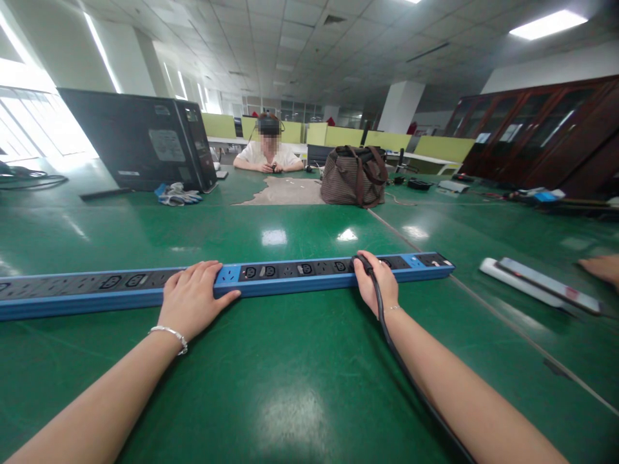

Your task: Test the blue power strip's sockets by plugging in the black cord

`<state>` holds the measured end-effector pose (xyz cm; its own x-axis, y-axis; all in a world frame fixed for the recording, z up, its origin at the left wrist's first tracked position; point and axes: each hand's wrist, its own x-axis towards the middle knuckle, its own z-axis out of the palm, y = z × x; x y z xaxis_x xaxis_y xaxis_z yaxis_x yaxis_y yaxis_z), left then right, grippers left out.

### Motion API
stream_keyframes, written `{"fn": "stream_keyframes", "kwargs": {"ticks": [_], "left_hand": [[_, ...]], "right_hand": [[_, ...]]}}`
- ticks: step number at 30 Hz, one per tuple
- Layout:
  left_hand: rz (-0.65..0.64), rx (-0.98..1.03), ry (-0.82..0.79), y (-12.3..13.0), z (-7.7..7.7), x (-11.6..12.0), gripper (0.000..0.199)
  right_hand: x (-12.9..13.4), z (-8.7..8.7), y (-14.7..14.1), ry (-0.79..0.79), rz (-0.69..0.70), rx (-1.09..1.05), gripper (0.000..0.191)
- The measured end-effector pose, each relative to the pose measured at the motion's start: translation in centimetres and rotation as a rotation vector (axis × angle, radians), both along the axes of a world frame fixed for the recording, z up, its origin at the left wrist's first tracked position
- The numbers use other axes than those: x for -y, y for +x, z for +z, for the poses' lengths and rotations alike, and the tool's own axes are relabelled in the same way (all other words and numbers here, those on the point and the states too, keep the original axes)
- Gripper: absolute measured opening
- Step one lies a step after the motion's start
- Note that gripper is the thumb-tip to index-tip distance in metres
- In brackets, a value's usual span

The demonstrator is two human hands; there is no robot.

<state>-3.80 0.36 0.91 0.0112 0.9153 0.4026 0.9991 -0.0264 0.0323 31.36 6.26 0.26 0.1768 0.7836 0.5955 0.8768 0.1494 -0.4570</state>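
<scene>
A long blue power strip (290, 285) with black socket panels lies across the green table. My left hand (193, 298) rests over its middle part, palm on the strip, thumb apart and nothing held. At the strip's right part my right hand (377, 283) is closed around the plug end of a black cable (394, 351). The plug is against the row of sockets; how far it sits in a socket is hidden by my fingers. From the plug the cable runs down along my right forearm.
A black computer case (140, 138) stands at the back left, with gloves (178, 194) beside it. A person (269, 151) sits across the table near a brown bag (345, 177). Right of the strip lie a phone (549, 283) and another person's hand (602, 267).
</scene>
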Motion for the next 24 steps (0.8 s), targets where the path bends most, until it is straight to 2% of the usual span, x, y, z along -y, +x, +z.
{"fn": "stream_keyframes", "kwargs": {"ticks": [7,24], "left_hand": [[0.013,-0.02,0.007,0.03,-0.05,-0.04,0.063],[0.024,0.015,-0.015,-0.02,0.01,-0.1,0.064]], "right_hand": [[-0.24,-0.81,0.41,-0.013,-0.003,0.14,0.04],[0.32,0.0,0.47,-0.152,0.005,0.153,0.041]]}}
